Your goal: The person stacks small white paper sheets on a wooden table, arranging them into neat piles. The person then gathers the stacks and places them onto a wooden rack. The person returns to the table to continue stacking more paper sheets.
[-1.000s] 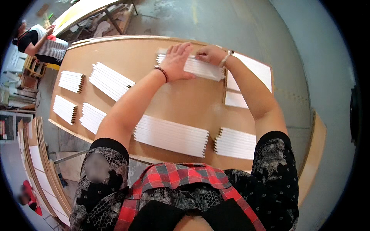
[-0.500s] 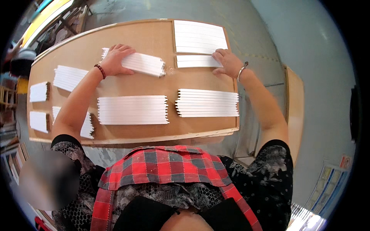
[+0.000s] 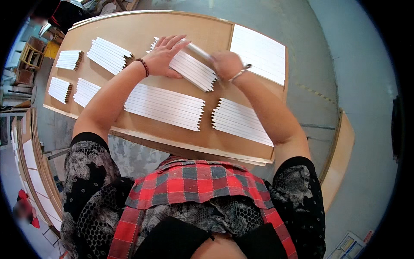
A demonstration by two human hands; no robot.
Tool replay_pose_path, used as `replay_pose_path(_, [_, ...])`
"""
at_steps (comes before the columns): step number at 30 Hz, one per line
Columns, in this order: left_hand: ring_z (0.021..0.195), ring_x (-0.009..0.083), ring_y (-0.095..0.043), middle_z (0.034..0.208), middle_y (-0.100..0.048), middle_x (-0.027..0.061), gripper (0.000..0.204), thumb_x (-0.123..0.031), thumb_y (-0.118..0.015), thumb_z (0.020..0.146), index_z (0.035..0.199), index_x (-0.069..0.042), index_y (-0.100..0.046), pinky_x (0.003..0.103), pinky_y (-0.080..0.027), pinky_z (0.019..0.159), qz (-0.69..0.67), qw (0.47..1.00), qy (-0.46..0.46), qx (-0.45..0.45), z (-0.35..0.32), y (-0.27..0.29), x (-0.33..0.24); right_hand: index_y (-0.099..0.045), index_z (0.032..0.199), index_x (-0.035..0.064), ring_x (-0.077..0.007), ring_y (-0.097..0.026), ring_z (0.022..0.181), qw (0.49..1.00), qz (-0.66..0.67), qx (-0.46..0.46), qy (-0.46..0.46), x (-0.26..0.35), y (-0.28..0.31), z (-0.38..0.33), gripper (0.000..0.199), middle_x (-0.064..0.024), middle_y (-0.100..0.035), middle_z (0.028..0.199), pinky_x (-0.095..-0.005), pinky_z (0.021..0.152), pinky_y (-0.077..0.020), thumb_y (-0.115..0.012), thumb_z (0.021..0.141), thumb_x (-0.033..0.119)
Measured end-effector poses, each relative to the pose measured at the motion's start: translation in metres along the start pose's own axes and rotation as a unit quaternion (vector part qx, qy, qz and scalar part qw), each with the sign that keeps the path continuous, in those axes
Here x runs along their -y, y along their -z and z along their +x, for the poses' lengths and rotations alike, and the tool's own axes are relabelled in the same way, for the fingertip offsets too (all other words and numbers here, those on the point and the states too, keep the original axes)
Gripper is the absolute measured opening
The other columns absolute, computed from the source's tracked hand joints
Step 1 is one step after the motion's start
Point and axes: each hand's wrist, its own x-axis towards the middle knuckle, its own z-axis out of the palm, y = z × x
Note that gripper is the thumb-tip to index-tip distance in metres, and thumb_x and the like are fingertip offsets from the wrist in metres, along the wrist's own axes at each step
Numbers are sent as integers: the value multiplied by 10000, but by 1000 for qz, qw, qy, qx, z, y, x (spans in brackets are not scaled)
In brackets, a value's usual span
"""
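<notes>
A bundle of narrow white strips (image 3: 192, 71) lies aslant in the middle of the board, its ends uneven. My left hand (image 3: 166, 58) rests across this bundle, fingers stretched out and thumb apart on the near side. My right hand (image 3: 226, 65), smeared by motion, is closed on the right end of a few white strips (image 3: 197, 51). They run along the far edge of the bundle to my left fingertips; how many there are cannot be made out. Beyond my right hand lies a white sheet of strips (image 3: 258, 52) set side by side.
More strip bundles lie on the brown board (image 3: 181, 21): a wide one (image 3: 166, 105) near the front, another (image 3: 241, 118) under my right forearm, and several shorter ones (image 3: 69, 59) at left. Thin wooden rims edge the board. A wooden panel (image 3: 338, 155) stands at right.
My right hand has moved left, bringing the few strips from beside the white sheet to the bundle's far edge. The bundle under my left hand now lies more aslant, and the view has turned.
</notes>
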Motion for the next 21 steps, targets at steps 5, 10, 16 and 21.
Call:
replay_pose_path(5, [1326,340,-389,1338,-489,150,926,-466,-844,611,1350,-53,-468,507,-226,1165,25,994,-25,99,-2,1,9,-720,976,86,-329,-651,903,978,198,-5,-65,-20,26,-9,292,-165,-694,933,-430,806,-513,-587,931,342])
replay_pose_path(10, [1265,342,-428,1297,-499,159,908,-487,-840,612,1310,-24,-490,461,-306,1121,8,991,-25,134,11,7,3,-593,1208,67,-279,-537,1157,991,-99,-63,-62,-110,38,-97,495,-113,-598,1215,-392,981,-462,-726,831,359])
replay_pose_path(16, [1297,348,-406,1365,-459,169,956,-468,-837,624,1377,-39,-434,463,-314,1117,-2,992,-35,119,7,2,10,-644,979,72,-267,-626,938,995,-54,-77,19,-100,24,-90,168,-89,-643,951,-406,873,-518,-621,910,224])
replay_pose_path(21, [1401,351,-317,1496,-366,176,1099,-472,-839,616,1491,-84,-297,481,-227,1182,10,995,-96,11,6,-1,13,-676,937,101,-297,-648,888,996,-84,-36,-1,-21,14,-5,204,-114,-674,910,-422,778,-533,-510,935,220])
